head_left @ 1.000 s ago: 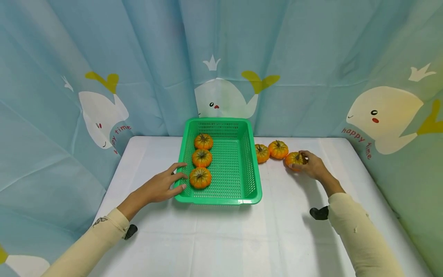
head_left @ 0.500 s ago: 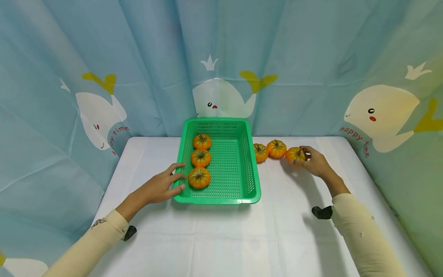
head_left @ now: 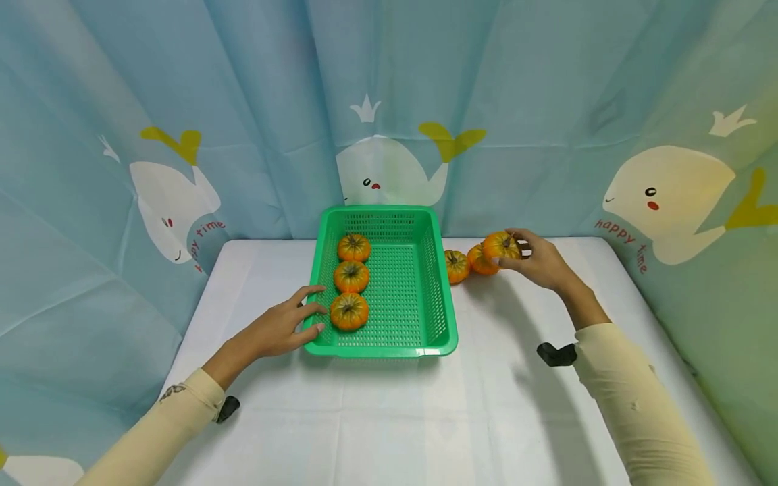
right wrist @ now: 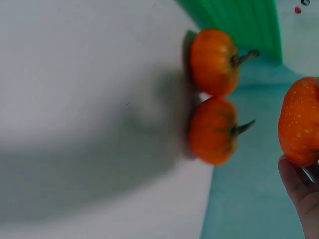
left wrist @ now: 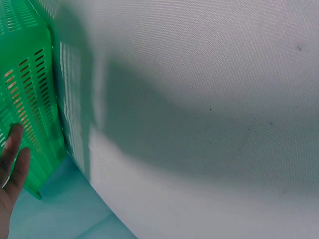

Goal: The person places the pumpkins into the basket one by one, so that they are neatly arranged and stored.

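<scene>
The right hand [head_left: 541, 260] is pinching 1 ribbed pumpkin [head_left: 501, 248] between fingertips; the left hand [head_left: 281, 328], fingers spread, is touching the perforated basket [head_left: 380, 352] at its left side.

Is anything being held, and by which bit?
Yes, the right hand holds a pumpkin by its right side. The left hand only rests at the edge of the green basket.

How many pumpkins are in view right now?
6: three pumpkins lined up inside the green basket, two pumpkins on the table to its right, one pumpkin in the right hand. None seems fully hidden.
</scene>
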Demonstrator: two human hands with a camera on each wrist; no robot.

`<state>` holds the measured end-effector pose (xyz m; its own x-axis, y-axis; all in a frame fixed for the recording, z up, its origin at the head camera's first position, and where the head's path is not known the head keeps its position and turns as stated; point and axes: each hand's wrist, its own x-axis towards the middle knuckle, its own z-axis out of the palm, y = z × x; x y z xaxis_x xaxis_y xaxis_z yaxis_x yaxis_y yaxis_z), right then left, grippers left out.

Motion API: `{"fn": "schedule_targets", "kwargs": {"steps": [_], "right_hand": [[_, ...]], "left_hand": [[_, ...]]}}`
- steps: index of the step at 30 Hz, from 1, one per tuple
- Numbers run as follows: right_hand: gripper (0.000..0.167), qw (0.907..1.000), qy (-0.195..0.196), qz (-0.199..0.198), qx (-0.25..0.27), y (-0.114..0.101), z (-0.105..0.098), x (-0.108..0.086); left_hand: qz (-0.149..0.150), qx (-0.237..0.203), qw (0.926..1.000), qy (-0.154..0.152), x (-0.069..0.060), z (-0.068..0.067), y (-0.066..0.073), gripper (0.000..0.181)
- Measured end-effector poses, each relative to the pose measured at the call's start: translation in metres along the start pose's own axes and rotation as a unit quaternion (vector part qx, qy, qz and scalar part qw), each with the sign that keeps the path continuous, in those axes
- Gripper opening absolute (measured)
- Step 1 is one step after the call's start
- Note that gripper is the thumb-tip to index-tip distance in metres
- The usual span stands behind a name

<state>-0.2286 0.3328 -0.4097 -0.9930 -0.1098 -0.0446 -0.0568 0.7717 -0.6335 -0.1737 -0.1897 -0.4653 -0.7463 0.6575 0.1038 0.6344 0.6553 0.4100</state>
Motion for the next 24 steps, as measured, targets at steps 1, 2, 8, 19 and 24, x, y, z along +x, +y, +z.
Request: {"fn": "schedule_targets", "kwargs": {"steps": [1, 2, 8, 19, 24], "right_hand": [[0.081, 1.0, -0.003, -0.009, -0.001, -0.004, 0.0, 0.001], [0.08, 0.9998, -0.005, -0.019, -0.001, -0.008, 0.0, 0.002], [0.076, 0.9982, -0.023, -0.056, 0.005, -0.031, 0.0, 0.005], [0.069, 0.9944, -0.052, -0.092, 0.004, -0.055, -0.002, 0.009], [0.07, 0.9927, -0.068, -0.099, -0.002, -0.061, -0.002, 0.011]], "left_hand": [[0.0, 0.0, 1.0, 0.0, 0.0, 0.0, 0.0, 0.035], [0.0, 0.001, 1.0, 0.0, 0.0, 0.0, 0.0, 0.035], [0.001, 0.004, 1.0, 0.001, 0.001, 0.0, 0.001, 0.035], [-0.002, 0.004, 1.0, 0.001, 0.0, 0.0, 0.001, 0.035], [-0.001, 0.001, 1.0, 0.003, 0.0, 0.001, 0.0, 0.036]]}}
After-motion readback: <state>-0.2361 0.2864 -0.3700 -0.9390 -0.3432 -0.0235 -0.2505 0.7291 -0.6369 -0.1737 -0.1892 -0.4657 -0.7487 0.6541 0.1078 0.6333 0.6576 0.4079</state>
